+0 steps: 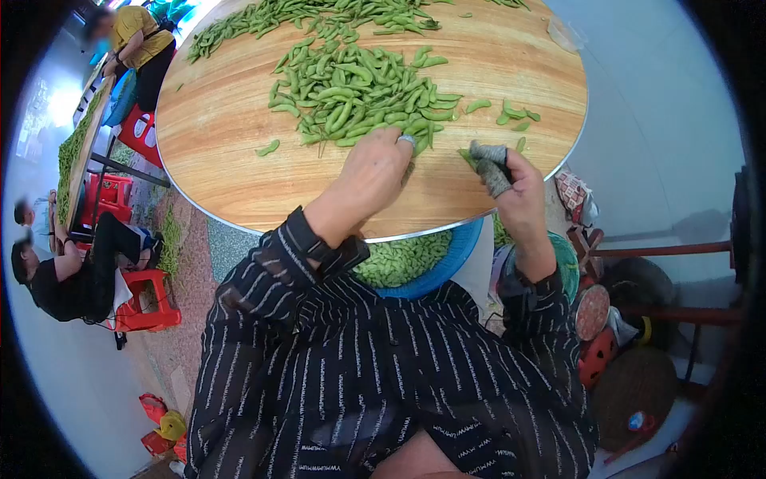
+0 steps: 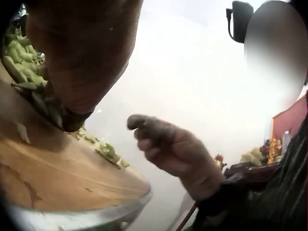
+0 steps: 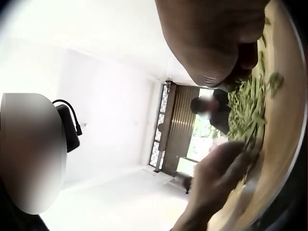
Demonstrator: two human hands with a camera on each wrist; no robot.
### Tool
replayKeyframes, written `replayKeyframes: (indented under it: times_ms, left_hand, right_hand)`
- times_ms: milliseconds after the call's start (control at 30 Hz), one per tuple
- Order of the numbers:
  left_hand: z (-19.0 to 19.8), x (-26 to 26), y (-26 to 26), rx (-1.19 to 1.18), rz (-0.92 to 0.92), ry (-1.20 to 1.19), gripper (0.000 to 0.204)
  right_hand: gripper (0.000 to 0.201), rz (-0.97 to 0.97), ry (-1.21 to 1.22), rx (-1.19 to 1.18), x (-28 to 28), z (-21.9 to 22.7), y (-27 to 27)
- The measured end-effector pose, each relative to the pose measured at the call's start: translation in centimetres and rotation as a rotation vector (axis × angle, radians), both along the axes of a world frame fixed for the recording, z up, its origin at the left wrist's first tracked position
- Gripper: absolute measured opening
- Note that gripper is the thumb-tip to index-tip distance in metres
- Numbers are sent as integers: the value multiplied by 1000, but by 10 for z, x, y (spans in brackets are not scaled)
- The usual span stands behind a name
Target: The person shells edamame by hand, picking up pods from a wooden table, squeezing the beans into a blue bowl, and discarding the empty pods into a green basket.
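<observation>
A heap of green soybean pods (image 1: 351, 84) covers the middle of the round wooden table (image 1: 223, 144). At its near edge my left hand (image 1: 371, 172), with a ring on one finger, has its fingers curled down over some pods; the fingertips are partly hidden. In the right wrist view the left hand (image 3: 219, 175) reaches low into the pods (image 3: 248, 106). My right hand (image 1: 523, 195) is raised by the table's right front edge, grey wrapping (image 1: 493, 180) on its thumb and a finger. It pinches a green pod (image 1: 467, 157) at those tips.
Below the table edge is a blue basket (image 1: 472, 243) of shelled beans (image 1: 403, 263). A few stray pods (image 1: 515, 114) and a clear plastic piece (image 1: 565, 33) lie at the table's right. Two people sit left, near red stools (image 1: 148, 299); another stands behind them.
</observation>
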State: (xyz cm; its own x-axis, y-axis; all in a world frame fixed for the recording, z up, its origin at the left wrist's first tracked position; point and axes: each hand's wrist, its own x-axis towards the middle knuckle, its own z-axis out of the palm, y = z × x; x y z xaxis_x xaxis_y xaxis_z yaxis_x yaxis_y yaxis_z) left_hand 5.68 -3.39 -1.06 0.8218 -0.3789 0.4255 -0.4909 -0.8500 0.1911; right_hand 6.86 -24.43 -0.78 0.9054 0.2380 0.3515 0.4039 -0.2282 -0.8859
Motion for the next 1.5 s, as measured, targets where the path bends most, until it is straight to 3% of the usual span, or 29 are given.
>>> replayKeyframes:
  times_ms: [133, 267, 333, 533, 600, 700, 900, 1033, 1100, 1233, 1333, 1433, 1500]
  left_hand:
    - [-1, 7, -7, 42, 69, 58, 6]
    - [-1, 3, -6, 169, 134, 41, 8]
    - [1, -6, -5, 198, 149, 52, 8]
    - [4, -24, 3, 139, 63, 26, 9]
    - [2, -23, 5, 36, 75, 224, 22]
    - [-2, -24, 4, 6, 109, 259, 22]
    - [4, -39, 8, -5, 77, 132, 20]
    - [8, -43, 7, -80, 35, 193, 20]
    - [4, -38, 6, -83, 67, 293, 20]
    - [-1, -34, 5, -17, 106, 270, 20]
    - [8, -44, 6, -104, 101, 190, 14]
    - [11, -51, 12, -208, 168, 404, 14]
    - [1, -52, 16, -617, 161, 603, 16]
  right_hand:
    - [20, 107, 396, 287, -20, -8, 12]
    - [18, 72, 529, 259, -26, -9, 22]
    - [18, 240, 674, 375, -27, -18, 22]
    - [17, 204, 645, 414, -29, -22, 29]
    - [17, 198, 623, 374, -32, -19, 31]
    - [17, 194, 623, 309, -34, -19, 30]
    - [15, 252, 795, 420, -41, -17, 39]
    - [15, 229, 813, 514, -41, -12, 44]
    - [16, 225, 795, 495, -41, -17, 42]
    - [20, 211, 765, 422, -43, -18, 36]
    - [21, 220, 783, 442, -44, -13, 34]
    - [21, 288, 801, 460, -43, -11, 39]
    - [20, 343, 822, 470, -43, -11, 43]
